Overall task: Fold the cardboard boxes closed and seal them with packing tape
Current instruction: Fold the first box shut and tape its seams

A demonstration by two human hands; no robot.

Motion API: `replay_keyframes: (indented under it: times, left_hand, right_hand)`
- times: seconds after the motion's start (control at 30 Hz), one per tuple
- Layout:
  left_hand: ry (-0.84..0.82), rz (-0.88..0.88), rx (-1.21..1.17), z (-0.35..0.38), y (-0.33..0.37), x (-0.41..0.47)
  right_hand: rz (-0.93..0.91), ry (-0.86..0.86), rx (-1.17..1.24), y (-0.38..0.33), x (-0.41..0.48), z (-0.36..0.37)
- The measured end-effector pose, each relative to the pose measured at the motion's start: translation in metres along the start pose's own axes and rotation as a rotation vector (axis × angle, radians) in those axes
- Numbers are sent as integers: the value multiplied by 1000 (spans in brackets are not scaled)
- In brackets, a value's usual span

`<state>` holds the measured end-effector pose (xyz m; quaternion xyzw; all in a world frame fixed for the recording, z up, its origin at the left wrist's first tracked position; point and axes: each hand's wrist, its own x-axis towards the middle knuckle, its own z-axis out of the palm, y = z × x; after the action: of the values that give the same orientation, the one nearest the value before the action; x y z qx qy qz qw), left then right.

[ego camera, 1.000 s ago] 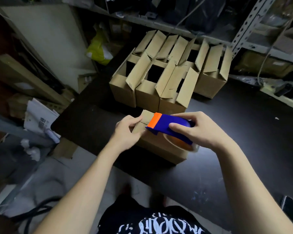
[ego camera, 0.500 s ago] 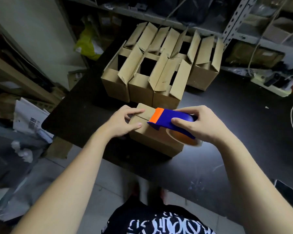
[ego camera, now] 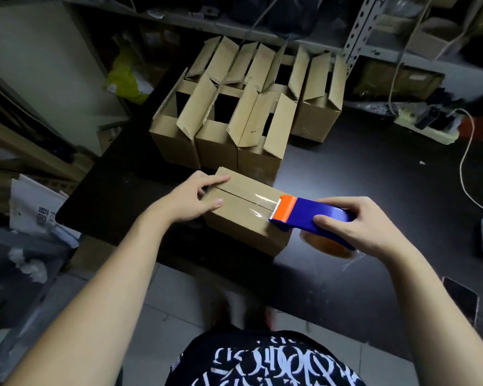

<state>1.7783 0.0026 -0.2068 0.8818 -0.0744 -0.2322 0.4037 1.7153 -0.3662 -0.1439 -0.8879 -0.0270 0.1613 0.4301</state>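
Head view: closed cardboard box [ego camera: 243, 227] on the dark table [ego camera: 360, 168], just in front of the open boxes [ego camera: 221, 140]; left hand [ego camera: 188, 200] presses its left end with straight finger and thumb; right hand [ego camera: 357, 227] grasps the tape dispenser [ego camera: 304, 215] at the taped seam's right end

Your left forearm [ego camera: 109, 274] reaches in from the lower left, and your left hand [ego camera: 188, 200] presses on the left end of the closed brown cardboard box [ego camera: 243, 221], index finger and thumb lying straight on its top. Your right forearm [ego camera: 430, 291] comes from the lower right; your right hand [ego camera: 360, 224] grips the blue and orange plastic tape dispenser [ego camera: 299, 214], thumb on its near side, fingers curled over the top
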Motion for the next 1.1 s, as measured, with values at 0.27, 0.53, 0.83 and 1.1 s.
replay_keyframes:
  times: [0.27, 0.53, 0.83, 1.1]
  left_hand:
    - [456, -14, 87, 40, 31, 18]
    - [571, 62, 6, 55, 24, 26]
    - [547, 98, 33, 52, 23, 37]
    - [566, 121, 52, 51, 20, 40]
  right_hand:
    - [7, 47, 40, 6, -1, 5]
    - [32, 55, 203, 24, -14, 16]
    - [142, 137, 241, 55, -25, 42]
    - [160, 155, 252, 51, -25, 47]
